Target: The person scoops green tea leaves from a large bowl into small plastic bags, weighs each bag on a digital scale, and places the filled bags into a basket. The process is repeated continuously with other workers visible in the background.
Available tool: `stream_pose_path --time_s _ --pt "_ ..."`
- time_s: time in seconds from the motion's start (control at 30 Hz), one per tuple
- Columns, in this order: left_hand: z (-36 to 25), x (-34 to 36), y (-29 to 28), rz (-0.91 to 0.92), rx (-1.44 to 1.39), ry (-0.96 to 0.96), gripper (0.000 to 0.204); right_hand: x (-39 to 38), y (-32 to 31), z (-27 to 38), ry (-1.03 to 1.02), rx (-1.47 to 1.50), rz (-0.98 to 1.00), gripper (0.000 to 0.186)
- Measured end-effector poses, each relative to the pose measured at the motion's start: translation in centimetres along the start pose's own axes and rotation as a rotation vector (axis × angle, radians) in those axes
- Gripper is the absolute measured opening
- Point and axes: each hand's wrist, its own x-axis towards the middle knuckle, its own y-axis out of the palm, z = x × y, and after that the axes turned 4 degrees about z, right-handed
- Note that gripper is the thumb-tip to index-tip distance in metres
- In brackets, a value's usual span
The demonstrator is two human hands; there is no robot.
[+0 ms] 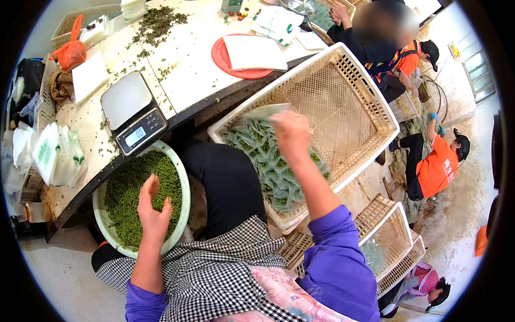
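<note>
My left hand hovers over a pale green basin full of small round green berries that look like green peppercorns. Its thumb and fingers stand apart with nothing between them. Over a large cream plastic crate, my right hand has its fingers closed on a clear plastic bag, smeared by motion; what the bag holds is hard to make out. Below that hand, many small clear bags of green berries fill the crate's near left part. A digital scale with a bare plate sits at the table's edge.
On the white table are scattered dark bits, a red round tray with white sheets, and stacked plastic bags. More crates stand at right. A co-worker sits at the far table end; other people work beyond.
</note>
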Motion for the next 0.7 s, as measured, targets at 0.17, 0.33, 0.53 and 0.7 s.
stream_pose_path --time_s 0.17,0.33,0.53,0.7 --pt "2.9 -1.6 -0.5 0.048 -0.031 -0.135 0.063 -5.9 1.0 -10.0 0.39 -0.481 0.26 0.014" --pt "3.0 -2.1 -1.0 0.013 -0.034 -0.136 0.057 -10.7 5.5 -10.9 0.568 -0.437 0.599 0.014" --pt "2.5 -2.0 -3.2 -0.079 0.087 0.005 0.029 -11.4 5.2 -11.4 0.617 -0.334 0.732 0.022" --pt "4.0 -1.6 -8.6 -0.376 0.149 0.035 0.016 -7.9 3.2 -7.3 0.301 -0.334 0.064 0.012"
